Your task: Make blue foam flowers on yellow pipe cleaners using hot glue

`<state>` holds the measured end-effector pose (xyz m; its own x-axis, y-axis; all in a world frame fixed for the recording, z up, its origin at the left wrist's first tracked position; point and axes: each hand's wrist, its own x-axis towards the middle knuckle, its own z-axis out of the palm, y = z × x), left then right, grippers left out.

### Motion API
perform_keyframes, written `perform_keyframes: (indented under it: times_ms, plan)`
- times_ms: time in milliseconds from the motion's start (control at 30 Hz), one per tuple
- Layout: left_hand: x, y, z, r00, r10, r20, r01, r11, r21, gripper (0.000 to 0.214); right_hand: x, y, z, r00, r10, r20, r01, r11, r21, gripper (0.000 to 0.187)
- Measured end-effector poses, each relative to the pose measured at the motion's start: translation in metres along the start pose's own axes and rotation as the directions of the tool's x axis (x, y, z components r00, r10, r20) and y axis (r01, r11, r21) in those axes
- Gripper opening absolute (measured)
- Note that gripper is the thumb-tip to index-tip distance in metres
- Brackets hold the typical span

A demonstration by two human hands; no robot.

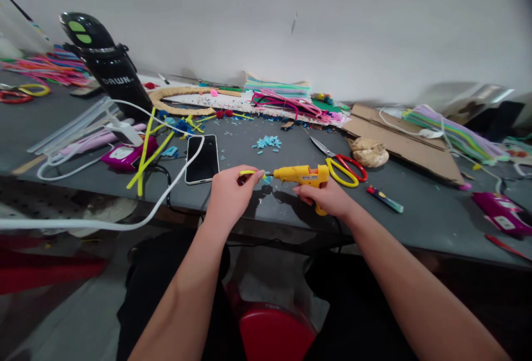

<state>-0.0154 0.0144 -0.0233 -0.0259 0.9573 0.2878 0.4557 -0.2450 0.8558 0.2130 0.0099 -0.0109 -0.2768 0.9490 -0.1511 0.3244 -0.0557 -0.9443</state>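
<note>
My left hand (230, 192) pinches a short yellow strip, perhaps pipe cleaner (248, 172), with light blue bits (266, 180) by its tip. A yellow hot glue gun (299, 173) is gripped in my right hand (326, 197), its fingers around the handle. The gun's nozzle points left and meets or nearly meets the strip's end at my left fingertips; contact is too small to confirm. Beyond both hands lies a little heap of light blue pieces (267, 142) on the grey table (245, 156).
Left of my hands are a phone (202, 159), yellow strips (143, 161), a looping white cable (189, 164) and a tall black bottle (112, 67). To the right lie scissors (347, 170), a utility knife (384, 199) and cardboard (407, 142). A pink bundle (286, 103) lies behind.
</note>
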Motion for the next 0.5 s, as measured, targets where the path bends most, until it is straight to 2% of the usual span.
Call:
perform_keyframes:
  times_ms: [500]
  plan:
    - [-0.0002, 0.0039, 0.0008, 1.000, -0.006, -0.013, 0.006, 1.000, 0.010, 0.029, -0.0019, -0.0016, 0.0001, 1.000, -0.005, 0.018, 0.005, 1.000, -0.003, 0.029]
